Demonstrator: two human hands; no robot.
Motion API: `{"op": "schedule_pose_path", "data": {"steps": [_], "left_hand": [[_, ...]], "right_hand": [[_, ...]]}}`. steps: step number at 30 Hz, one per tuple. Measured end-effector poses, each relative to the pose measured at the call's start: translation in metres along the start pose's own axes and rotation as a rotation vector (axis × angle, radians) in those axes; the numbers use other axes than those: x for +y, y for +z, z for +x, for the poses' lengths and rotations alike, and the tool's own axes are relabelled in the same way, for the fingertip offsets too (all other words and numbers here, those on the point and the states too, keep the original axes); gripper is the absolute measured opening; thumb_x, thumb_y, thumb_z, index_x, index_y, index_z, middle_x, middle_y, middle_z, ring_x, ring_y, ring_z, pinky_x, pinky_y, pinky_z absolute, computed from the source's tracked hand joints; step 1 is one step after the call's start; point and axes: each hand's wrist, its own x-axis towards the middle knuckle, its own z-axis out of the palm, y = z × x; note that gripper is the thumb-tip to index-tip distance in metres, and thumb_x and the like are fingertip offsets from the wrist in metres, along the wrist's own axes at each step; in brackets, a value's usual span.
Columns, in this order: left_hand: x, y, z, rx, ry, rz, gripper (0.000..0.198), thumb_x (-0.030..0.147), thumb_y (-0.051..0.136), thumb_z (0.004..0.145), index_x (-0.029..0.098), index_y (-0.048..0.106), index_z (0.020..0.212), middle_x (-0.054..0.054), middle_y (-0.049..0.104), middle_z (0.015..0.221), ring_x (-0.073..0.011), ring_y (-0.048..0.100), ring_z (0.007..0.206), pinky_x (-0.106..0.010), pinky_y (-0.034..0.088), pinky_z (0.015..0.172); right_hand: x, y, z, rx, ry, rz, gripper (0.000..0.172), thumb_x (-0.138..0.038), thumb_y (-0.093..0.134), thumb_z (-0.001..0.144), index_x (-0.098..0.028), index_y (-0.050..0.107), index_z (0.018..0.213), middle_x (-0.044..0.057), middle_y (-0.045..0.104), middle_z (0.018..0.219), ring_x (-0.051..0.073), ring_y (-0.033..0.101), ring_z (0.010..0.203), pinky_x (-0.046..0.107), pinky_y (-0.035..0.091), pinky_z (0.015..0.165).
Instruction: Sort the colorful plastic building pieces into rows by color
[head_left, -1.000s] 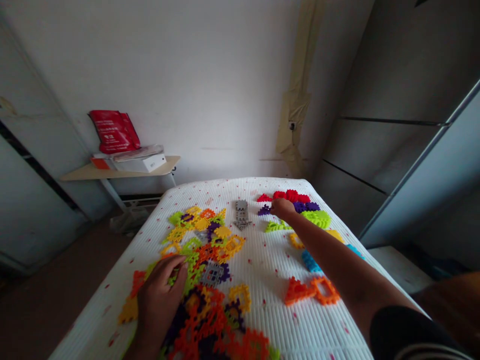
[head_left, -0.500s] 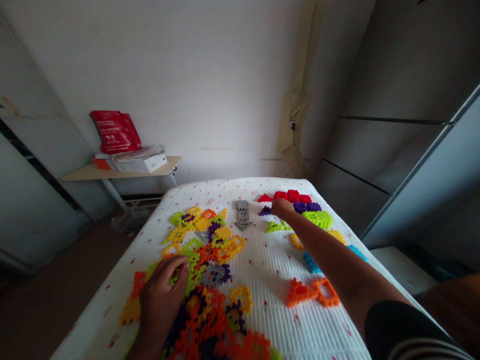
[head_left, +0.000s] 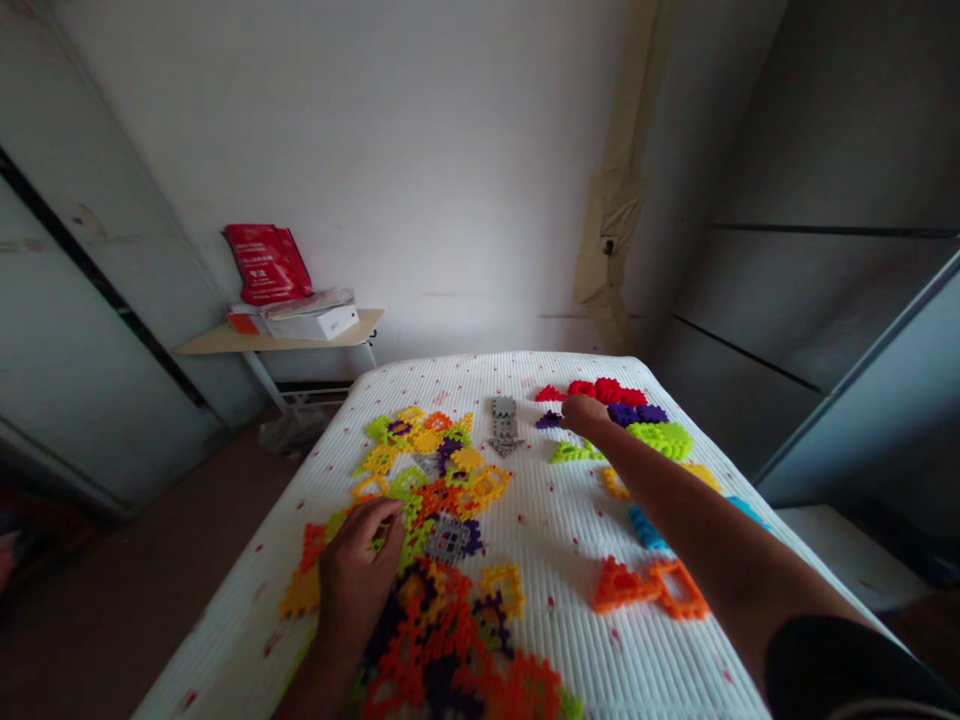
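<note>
My right hand (head_left: 586,412) reaches to the far right of the bed, its fingers closed at the edge of a purple interlocking plastic piece (head_left: 548,420). Stacked purple pieces (head_left: 637,414) lie just right of it, red pieces (head_left: 606,390) behind, and a green triangular piece (head_left: 574,452) in front. My left hand (head_left: 361,560) rests at the left side of a mixed pile of interlocking pieces (head_left: 450,610). Its thumb and fingers curl nearly together; anything between the tips cannot be made out. Grey pieces (head_left: 504,425) stand in a column between the hands.
Along the right side of the white bed cover (head_left: 555,660) lie stacked green pieces (head_left: 664,440), blue pieces (head_left: 646,528) and orange pieces (head_left: 622,587). Against the wall, a small table (head_left: 206,343) carries a white box (head_left: 319,322) and a red bag (head_left: 266,265).
The whole view has shifted, so everything appears slightly farther right. Both hands keep nearly the same places relative to the pieces.
</note>
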Motion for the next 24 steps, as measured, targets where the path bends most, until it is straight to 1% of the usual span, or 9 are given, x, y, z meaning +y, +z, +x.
{"op": "schedule_pose_path", "data": {"steps": [2,4,8,11,13,15,17,20,24], "left_hand": [[-0.001,0.001,0.004,-0.055,-0.005,0.021,0.021,0.030,0.046,0.082,0.021,0.065,0.086,-0.005,0.069,0.093,-0.0171,0.064,0.085,-0.028,0.051,0.079],[0.000,0.002,0.015,-0.159,0.017,0.076,0.022,0.027,0.045,0.082,0.022,0.066,0.087,-0.004,0.069,0.095,-0.0183,0.062,0.091,-0.030,0.049,0.085],[0.001,0.014,0.053,-0.416,0.081,0.278,0.029,0.019,0.044,0.081,0.025,0.069,0.092,-0.003,0.068,0.098,-0.0188,0.058,0.099,-0.030,0.043,0.093],[0.000,0.034,0.083,-0.468,0.083,0.320,0.029,0.019,0.046,0.080,0.027,0.072,0.092,-0.002,0.068,0.099,-0.0189,0.057,0.101,-0.030,0.040,0.095],[-0.001,0.051,0.096,-0.473,0.062,0.358,0.028,0.022,0.049,0.080,0.028,0.072,0.093,-0.005,0.065,0.108,-0.0232,0.052,0.109,-0.034,0.040,0.094],[-0.003,0.067,0.104,-0.483,0.039,0.395,0.027,0.025,0.051,0.078,0.029,0.072,0.096,-0.006,0.059,0.119,-0.0276,0.047,0.114,-0.039,0.039,0.093],[-0.005,0.080,0.108,-0.500,0.016,0.427,0.027,0.029,0.052,0.078,0.030,0.070,0.098,-0.007,0.054,0.126,-0.0312,0.043,0.117,-0.044,0.038,0.093],[-0.006,0.094,0.111,-0.536,-0.019,0.468,0.032,0.035,0.053,0.077,0.029,0.067,0.105,-0.009,0.049,0.132,-0.0336,0.039,0.122,-0.050,0.032,0.096],[-0.006,0.101,0.119,-0.625,-0.063,0.511,0.045,0.045,0.055,0.074,0.032,0.059,0.117,-0.010,0.044,0.137,-0.0350,0.036,0.125,-0.053,0.030,0.097]], "right_hand": [[-0.002,-0.010,-0.005,0.038,-0.019,0.002,0.031,-0.024,0.056,0.083,-0.008,0.065,0.108,0.020,0.064,0.108,0.029,0.061,0.100,0.034,0.046,0.079],[-0.006,-0.022,-0.013,0.082,-0.051,0.005,0.030,-0.024,0.055,0.083,-0.011,0.065,0.109,0.018,0.064,0.109,0.028,0.061,0.101,0.033,0.046,0.079],[-0.017,-0.038,-0.049,0.153,-0.152,0.015,0.030,-0.030,0.054,0.084,-0.018,0.065,0.109,0.013,0.067,0.104,0.025,0.062,0.098,0.032,0.045,0.079],[-0.021,-0.037,-0.092,0.218,-0.292,0.070,0.028,-0.033,0.054,0.084,-0.022,0.066,0.106,0.007,0.070,0.091,0.021,0.065,0.084,0.030,0.046,0.073],[-0.020,-0.030,-0.123,0.259,-0.371,0.145,0.026,-0.033,0.056,0.083,-0.021,0.067,0.103,0.006,0.070,0.086,0.018,0.065,0.073,0.028,0.047,0.067],[-0.017,-0.024,-0.152,0.284,-0.442,0.217,0.024,-0.032,0.056,0.084,-0.021,0.067,0.101,0.005,0.070,0.084,0.016,0.064,0.066,0.027,0.047,0.063],[-0.013,-0.018,-0.174,0.282,-0.494,0.279,0.022,-0.030,0.055,0.084,-0.021,0.067,0.101,0.004,0.069,0.084,0.015,0.064,0.065,0.026,0.047,0.060],[-0.006,-0.016,-0.193,0.261,-0.507,0.350,0.021,-0.030,0.053,0.086,-0.022,0.065,0.101,0.004,0.069,0.086,0.016,0.065,0.068,0.026,0.048,0.060],[-0.008,-0.018,-0.199,0.246,-0.473,0.393,0.021,-0.030,0.052,0.086,-0.023,0.065,0.101,0.004,0.069,0.087,0.016,0.065,0.069,0.028,0.049,0.063]]}}
